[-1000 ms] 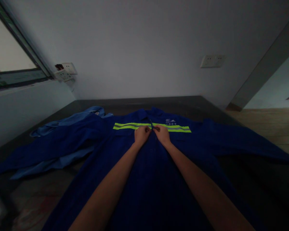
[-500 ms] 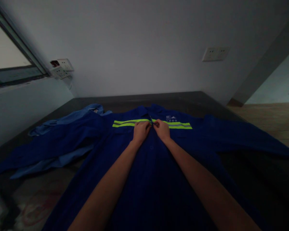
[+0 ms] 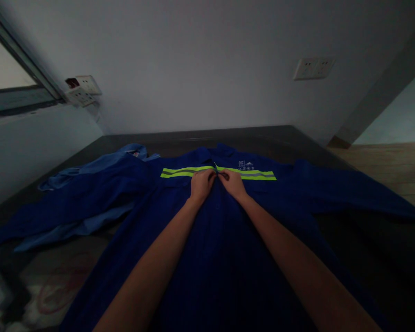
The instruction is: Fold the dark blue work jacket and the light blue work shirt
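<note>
A dark blue work jacket (image 3: 224, 258) lies flat and face up on a dark table (image 3: 263, 138), its sleeves spread to both sides. A yellow-green reflective stripe (image 3: 180, 172) crosses its chest, with a small white logo (image 3: 245, 164) above it. My left hand (image 3: 201, 183) and my right hand (image 3: 231, 182) meet at the jacket's front opening just below the collar. Both are closed in a pinch on the fabric edges there. What sits between the fingertips is too small to make out.
A second, lighter blue garment (image 3: 90, 193) lies crumpled at the left of the table. Wall sockets (image 3: 313, 68) sit on the back wall and another socket block (image 3: 79, 90) by the window at the left. An open floor area (image 3: 390, 170) lies to the right.
The view has tilted down a little, so the jacket and hands sit slightly higher in the picture. Both hands have stayed pinched at the same spot on the jacket's front.
</note>
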`<state>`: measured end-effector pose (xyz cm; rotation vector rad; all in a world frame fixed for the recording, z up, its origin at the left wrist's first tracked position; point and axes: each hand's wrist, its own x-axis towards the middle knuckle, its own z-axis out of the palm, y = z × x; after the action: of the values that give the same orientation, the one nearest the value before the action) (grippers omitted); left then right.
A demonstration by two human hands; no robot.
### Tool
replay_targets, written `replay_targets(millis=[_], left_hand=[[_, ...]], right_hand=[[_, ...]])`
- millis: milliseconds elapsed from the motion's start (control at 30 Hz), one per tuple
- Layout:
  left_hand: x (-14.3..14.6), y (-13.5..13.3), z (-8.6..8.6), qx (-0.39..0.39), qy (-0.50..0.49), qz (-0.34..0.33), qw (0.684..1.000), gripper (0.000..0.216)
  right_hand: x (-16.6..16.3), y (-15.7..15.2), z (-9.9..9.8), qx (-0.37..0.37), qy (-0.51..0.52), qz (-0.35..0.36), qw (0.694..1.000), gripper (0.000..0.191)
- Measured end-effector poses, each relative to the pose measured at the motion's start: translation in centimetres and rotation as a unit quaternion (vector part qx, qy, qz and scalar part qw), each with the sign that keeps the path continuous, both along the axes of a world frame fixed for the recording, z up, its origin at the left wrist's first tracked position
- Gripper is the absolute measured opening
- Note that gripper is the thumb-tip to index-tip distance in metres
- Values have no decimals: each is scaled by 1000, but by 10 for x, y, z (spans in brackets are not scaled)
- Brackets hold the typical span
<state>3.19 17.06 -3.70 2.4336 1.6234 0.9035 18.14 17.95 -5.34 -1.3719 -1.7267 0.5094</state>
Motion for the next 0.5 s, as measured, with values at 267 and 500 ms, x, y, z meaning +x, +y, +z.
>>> replay_targets(millis=[267, 500], left_hand=[[-1, 9, -9, -35, -108, 2, 994, 9], [-6, 17, -15, -54, -191, 0, 980, 7]], right_hand=[[12, 15, -2, -43, 119, 73, 989, 12], [8, 19, 1, 6, 88, 79, 993, 5]])
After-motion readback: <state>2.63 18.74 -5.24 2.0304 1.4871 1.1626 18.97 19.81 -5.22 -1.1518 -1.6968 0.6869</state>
